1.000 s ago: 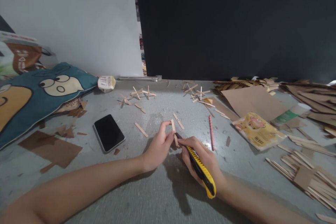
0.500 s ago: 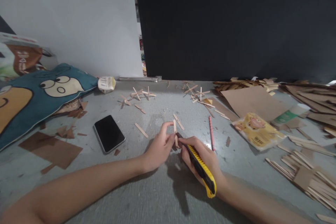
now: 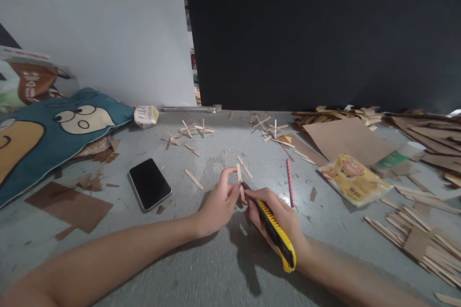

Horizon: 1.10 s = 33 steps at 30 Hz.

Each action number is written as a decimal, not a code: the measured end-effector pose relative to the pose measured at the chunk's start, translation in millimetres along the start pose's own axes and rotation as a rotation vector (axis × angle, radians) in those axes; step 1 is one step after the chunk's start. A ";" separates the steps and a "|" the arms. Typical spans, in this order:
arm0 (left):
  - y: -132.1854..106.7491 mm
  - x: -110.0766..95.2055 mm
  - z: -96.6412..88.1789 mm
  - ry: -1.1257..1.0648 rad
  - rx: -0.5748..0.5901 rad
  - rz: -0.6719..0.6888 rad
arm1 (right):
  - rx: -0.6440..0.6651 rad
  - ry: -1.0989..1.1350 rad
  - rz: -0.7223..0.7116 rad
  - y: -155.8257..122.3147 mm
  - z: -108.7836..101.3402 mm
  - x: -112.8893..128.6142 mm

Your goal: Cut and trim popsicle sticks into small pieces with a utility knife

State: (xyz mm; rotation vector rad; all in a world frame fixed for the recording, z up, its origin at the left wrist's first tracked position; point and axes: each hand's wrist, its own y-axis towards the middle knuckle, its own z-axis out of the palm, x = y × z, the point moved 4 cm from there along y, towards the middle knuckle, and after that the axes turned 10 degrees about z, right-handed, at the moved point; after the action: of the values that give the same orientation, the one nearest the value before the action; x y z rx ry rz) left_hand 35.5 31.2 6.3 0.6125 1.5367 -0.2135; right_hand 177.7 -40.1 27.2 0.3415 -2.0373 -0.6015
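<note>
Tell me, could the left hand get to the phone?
Probably yes: the phone lies flat just left of the left hand, bare surface between, though that hand pinches a stick.

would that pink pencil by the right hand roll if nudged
The pink pencil looks slim and round, lying flat on the grey surface, so a sideways nudge would probably roll it. It seems light and stiff, so the right hand beside it could likely pinch it up.

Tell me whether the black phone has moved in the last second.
No. The phone lies in the same spot on the grey surface, its near corner just as close to the small brown scrap as before.
</note>
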 end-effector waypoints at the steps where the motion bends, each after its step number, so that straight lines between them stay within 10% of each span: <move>1: -0.1 -0.1 0.1 -0.003 0.000 0.005 | -0.008 0.002 -0.001 0.1 0.1 0.0; 33: -2.7 -2.4 -0.6 0.190 0.026 0.060 | -0.059 -0.009 -0.046 -1.1 -2.1 1.6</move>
State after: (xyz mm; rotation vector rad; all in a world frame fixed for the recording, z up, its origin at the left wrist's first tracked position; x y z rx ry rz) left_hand 33.6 28.7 8.1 0.7150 1.6980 -0.1327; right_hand 178.7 -42.4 28.7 0.3523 -2.0203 -0.6911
